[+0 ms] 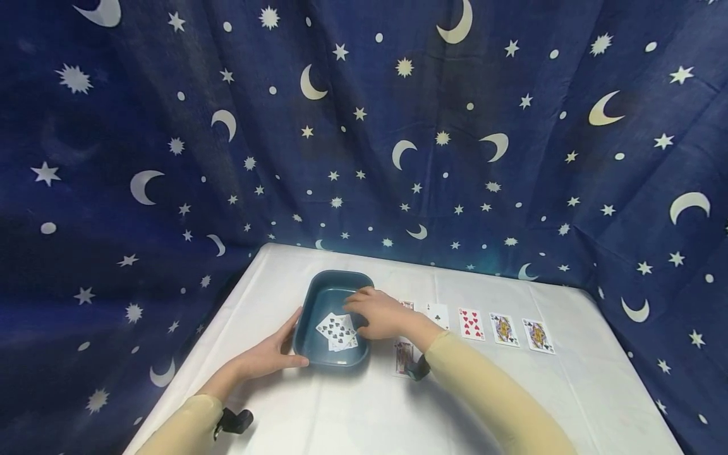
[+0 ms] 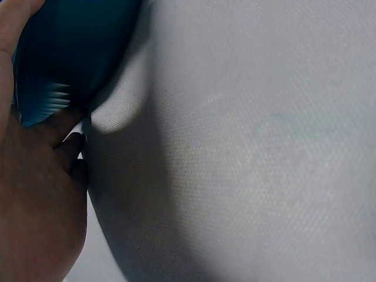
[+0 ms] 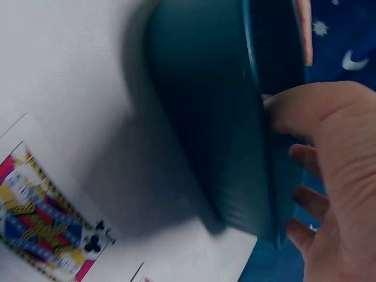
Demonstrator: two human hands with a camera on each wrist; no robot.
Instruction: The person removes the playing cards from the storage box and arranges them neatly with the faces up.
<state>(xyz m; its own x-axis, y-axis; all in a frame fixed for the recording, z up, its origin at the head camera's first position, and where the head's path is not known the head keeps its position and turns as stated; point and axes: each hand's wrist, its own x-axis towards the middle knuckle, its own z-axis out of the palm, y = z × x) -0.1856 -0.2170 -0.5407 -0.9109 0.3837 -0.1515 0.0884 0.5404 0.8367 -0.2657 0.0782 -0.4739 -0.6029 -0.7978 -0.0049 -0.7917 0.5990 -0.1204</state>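
Observation:
A dark teal plastic tub [image 1: 335,363] stands on the white-covered table, several playing cards [image 1: 338,333] lying overlapped on its floor. The top one shows black spade pips. At the tub's left side my left hand [image 1: 263,355] holds it, fingers along the outer wall and thumb by the near corner. My right hand [image 1: 380,314] reaches over the right rim from the side. Its fingers are loosely bent above the inside, thumb low at the rim in the right wrist view, and no card shows between them.
Right of the tub runs a row of face-up cards, including an ace of clubs [image 1: 437,315], a hearts card [image 1: 471,324] and two face cards [image 1: 504,330]. Another face card [image 1: 403,359] lies nearer, partly under my right wrist. A blue star-patterned cloth [image 1: 364,158] hangs behind the table.

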